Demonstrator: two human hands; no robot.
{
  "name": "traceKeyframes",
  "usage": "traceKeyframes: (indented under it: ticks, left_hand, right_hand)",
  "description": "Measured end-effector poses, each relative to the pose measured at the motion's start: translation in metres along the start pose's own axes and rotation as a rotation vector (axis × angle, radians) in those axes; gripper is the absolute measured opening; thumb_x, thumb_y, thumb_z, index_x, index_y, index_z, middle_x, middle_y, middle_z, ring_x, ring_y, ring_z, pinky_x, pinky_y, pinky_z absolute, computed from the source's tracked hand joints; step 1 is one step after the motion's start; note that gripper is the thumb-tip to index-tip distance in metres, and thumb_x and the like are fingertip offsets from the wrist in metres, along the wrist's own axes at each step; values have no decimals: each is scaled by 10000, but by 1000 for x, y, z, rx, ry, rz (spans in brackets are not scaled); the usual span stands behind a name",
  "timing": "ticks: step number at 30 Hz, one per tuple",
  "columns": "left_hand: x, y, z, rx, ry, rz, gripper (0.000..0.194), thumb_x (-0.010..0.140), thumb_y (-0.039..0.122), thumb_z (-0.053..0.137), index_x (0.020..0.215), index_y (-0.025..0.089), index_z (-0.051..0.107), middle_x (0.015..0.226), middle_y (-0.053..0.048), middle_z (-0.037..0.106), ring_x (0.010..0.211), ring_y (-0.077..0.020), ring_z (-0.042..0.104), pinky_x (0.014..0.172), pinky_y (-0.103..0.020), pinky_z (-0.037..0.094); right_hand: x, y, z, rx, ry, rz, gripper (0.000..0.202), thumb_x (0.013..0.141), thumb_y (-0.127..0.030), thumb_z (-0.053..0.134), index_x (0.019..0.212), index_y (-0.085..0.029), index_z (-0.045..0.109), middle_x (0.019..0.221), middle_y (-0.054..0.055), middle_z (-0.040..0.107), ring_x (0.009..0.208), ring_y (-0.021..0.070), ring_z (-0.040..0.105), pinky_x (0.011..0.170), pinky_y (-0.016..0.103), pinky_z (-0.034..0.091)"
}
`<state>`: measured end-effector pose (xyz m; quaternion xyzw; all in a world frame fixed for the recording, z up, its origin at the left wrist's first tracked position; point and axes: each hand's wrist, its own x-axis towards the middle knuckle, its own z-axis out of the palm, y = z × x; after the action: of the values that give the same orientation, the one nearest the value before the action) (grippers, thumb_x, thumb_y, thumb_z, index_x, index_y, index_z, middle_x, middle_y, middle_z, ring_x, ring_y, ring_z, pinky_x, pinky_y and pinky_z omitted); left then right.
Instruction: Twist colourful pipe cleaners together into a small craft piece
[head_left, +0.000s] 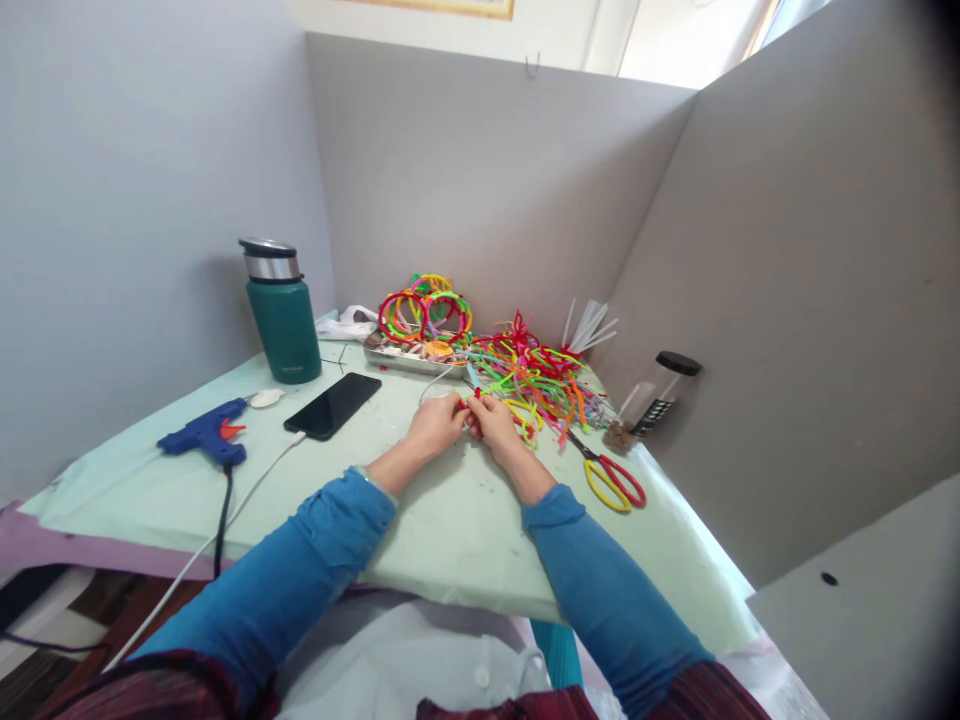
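Red material (478, 393), partly hidden, is pinched between the close-set fingertips of the left hand (437, 424) and right hand (495, 428), over a pale green surface (457, 545). Bright fuzzy stems (525, 368) pile up at two o'clock from the hands; scissors (600, 461) lie at four o'clock, a phone (334, 405) and blue glue gun (204, 430) at nine.
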<state>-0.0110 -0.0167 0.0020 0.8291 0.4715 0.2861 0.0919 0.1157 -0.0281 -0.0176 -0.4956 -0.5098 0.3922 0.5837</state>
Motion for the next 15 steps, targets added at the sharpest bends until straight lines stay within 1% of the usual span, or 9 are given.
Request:
traceKeyframes:
  ticks: [6,11,15]
  left_hand:
    - [0,1,-2,32,13,-13,261,843,318,401,867,186,624,796,-60,669,737,-171,591,658,-254,391]
    - [0,2,-3,64,30,-26,254,845,303,387,874,183,609,794,-66,666,740,-179,591,644,-259,378]
    - [0,0,-2,54,36,-21,247,847,297,383,873,184,601,797,-67,668,744,-183,593,636,-261,374]
  right_hand:
    - [-2,-2,0,-15,-38,-26,315,713,-479,566,650,-185,470,516,-46,495,406,65,418,382,194,302]
    - [-2,-3,0,47,-78,-21,295,703,-454,584,661,-190,460,496,-55,479,407,74,419,383,202,294]
    - [-2,-2,0,69,-84,-33,278,699,-434,590,676,-185,469,504,-55,486,405,68,425,384,196,302]
